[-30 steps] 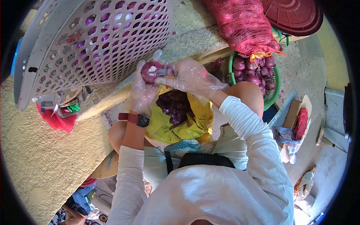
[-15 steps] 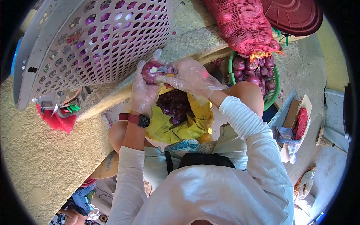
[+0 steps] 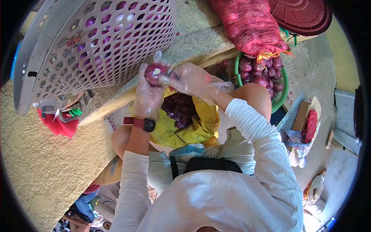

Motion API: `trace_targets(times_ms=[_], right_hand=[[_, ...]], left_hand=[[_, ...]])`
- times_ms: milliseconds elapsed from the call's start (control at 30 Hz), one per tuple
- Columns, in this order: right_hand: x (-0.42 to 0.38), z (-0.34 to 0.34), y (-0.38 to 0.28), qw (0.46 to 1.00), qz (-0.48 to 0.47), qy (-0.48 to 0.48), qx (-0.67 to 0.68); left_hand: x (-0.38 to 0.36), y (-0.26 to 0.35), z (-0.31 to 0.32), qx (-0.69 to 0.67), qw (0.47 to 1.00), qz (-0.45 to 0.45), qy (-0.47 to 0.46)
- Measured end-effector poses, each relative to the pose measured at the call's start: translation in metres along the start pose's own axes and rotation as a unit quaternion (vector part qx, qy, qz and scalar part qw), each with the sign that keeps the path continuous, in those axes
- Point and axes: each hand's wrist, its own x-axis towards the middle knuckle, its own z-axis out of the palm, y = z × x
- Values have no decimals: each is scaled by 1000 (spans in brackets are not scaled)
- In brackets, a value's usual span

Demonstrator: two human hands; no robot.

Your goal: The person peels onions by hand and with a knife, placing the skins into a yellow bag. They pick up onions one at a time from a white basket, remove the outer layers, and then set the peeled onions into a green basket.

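My left hand (image 3: 150, 94), in a clear plastic glove, is closed around a red onion (image 3: 153, 74) whose pale cut end faces up. My right hand (image 3: 191, 79), gloved too, is closed on a small knife (image 3: 177, 76), mostly hidden by the fingers. Its thumb reaches the onion's right side. Under both hands, between my legs, a yellow sack (image 3: 203, 125) stands open with dark red onion skins (image 3: 179, 110) in it.
A tall perforated basket (image 3: 112, 46) of onions stands at the upper left on a concrete ledge (image 3: 193, 42). At the upper right a red mesh sack (image 3: 249, 29) of onions hangs over a green basket (image 3: 286, 94) of onions. A dark red lid (image 3: 303, 15) lies behind.
The knife blade, earlier visible across the onion's top, is now mostly hidden behind my right fingers. My right hand has turned slightly, and the onion has shifted a little left.
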Motion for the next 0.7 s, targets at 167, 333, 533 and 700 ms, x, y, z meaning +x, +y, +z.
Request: trace_targets(times_ms=[167,333,533,700], right_hand=[[-5,-13,-19,998,19,3,-67],[-3,-9,-8,994,-33,66,-84],[-2,-5,-4,993,-30,82,-83],[1,1,-3,994,-5,64,-86]], left_hand=[[-1,5,0,35,999,18,16],[-3,4,5,64,998,24,16],[-1,2,1,52,998,28,-10],[1,1,-1,17,999,25,-30]])
